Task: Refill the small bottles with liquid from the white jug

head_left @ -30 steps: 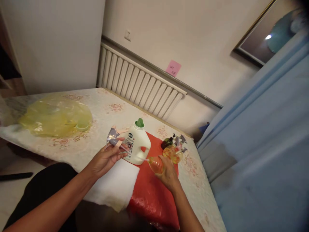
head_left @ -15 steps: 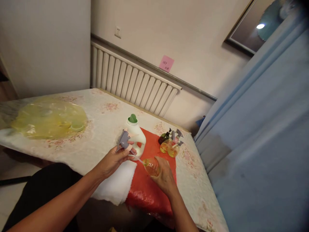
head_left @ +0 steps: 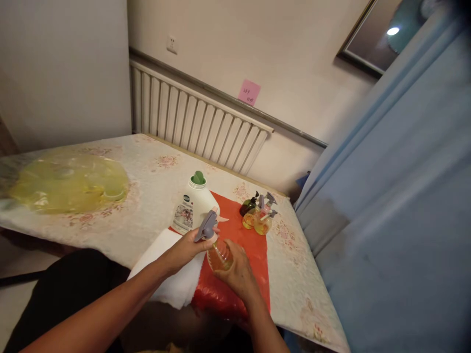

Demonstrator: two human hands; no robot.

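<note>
My left hand (head_left: 191,247) is closed round a grey trigger spray head (head_left: 207,227). Its collar sits at the mouth of a clear spray bottle (head_left: 217,256) of yellowish liquid, with the tube inside; whether the thread has caught I cannot tell. Wrapped about the bottle's body is my right hand (head_left: 237,267), which holds it tilted above a red plastic sheet (head_left: 253,255). Just behind my left hand stands a white handled jug (head_left: 201,200) with a printed label and a green piece in its neck. Under my left forearm lies a white cloth (head_left: 180,284).
Several small bottles, among them a yellow spray bottle (head_left: 262,227) and a dark green one (head_left: 248,207), stand together on the red sheet's far right. A yellow plastic bag (head_left: 66,181) covers the table's left end. A blue curtain (head_left: 386,196) hangs along the right side.
The spray head's tube has gone down into the bottle, and the collar now meets the neck. The bottle has moved left and turned more upright. The jug's label has come into sight.
</note>
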